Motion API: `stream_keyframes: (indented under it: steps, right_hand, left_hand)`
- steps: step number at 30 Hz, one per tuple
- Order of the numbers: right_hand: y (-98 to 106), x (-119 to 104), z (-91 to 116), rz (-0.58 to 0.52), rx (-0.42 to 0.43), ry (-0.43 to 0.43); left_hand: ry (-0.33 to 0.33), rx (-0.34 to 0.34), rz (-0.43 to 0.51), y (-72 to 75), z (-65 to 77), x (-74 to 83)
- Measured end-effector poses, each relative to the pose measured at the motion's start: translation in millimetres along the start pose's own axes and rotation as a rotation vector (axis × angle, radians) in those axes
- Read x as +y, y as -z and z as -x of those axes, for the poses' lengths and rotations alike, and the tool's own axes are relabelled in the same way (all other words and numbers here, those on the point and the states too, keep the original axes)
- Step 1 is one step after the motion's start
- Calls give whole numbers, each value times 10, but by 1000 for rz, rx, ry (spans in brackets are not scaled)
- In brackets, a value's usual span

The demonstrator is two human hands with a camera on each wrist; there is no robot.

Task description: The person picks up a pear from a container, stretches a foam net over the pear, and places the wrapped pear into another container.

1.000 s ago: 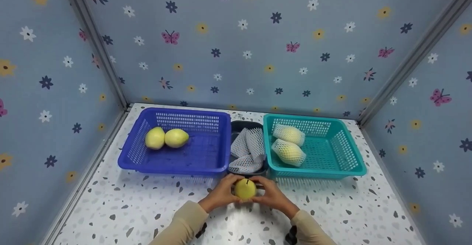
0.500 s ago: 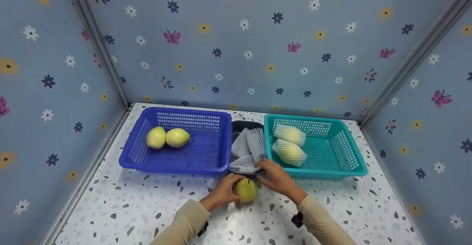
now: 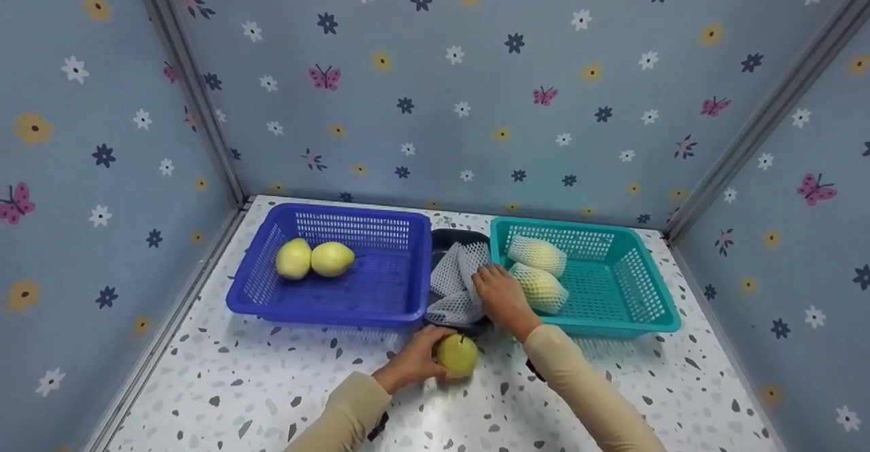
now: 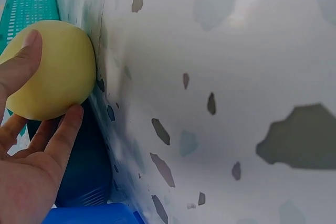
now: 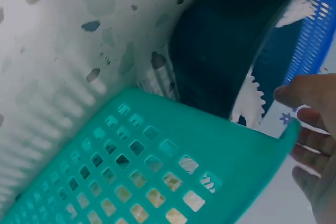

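On the table, a yellow-green pear [image 3: 457, 355] stands with its stem up, in front of the dark bin [image 3: 442, 238]. My left hand [image 3: 416, 358] holds it from the left; in the left wrist view the thumb and fingertips press the pear [image 4: 63, 77] from two sides. White foam net sleeves [image 3: 451, 282] lie in the bin. Over the bin's right side is my right hand [image 3: 504, 299], its fingertips at the nets. The right wrist view shows that hand [image 5: 320, 129] with loosely bent fingers above the bin and no net visibly between them.
The blue basket [image 3: 326, 315] on the left contains two bare pears [image 3: 312, 259]. A teal basket [image 3: 612, 327] on the right contains two pears in foam nets [image 3: 539, 272]. Both baskets flank the bin closely. Flower-patterned panels [image 3: 448, 98] enclose the speckled table [image 3: 272, 384].
My right hand has let go of the pear and moved forward to the foam nets in the bin. The left hand stays on the pear. The head view has shifted slightly.
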State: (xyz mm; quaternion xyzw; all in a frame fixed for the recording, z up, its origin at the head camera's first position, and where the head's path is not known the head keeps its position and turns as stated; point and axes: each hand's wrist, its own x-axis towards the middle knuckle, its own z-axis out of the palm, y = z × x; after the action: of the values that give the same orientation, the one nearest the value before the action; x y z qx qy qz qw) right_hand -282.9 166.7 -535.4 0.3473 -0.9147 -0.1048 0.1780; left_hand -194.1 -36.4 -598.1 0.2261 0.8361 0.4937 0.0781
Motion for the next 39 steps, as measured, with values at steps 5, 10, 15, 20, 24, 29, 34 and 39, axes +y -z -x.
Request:
stream_keyframes:
  steps: [5, 10, 15, 20, 24, 29, 34, 39]
  right_hand:
    - [-165, -78, -11, 231, -73, -29]
    - [-273, -152, 22, 304, -145, -45]
    - [-303, -179, 21, 314, -148, -52]
    - [-279, -151, -11, 269, -112, -57]
    - [-255, -117, -44, 191, -8, -78]
    - [-184, -100, -102, 58, 125, -131]
    - [-33, -107, -159, -44, 181, -205]
    - [176, -101, -179, -146, 216, -256]
  left_hand:
    - [-7, -22, -11, -27, 19, 20]
    - [-5, -38, -27, -62, 39, 9]
    - [-4, -41, -21, -68, 51, 3]
    - [-29, -38, -31, -33, 39, 23]
    - [-32, -43, -46, 5, 25, 45]
    - [-24, -41, -71, 38, 17, 55]
    - [-20, -37, -72, 29, 39, 52]
    - [-19, -34, -82, 6, 64, 76]
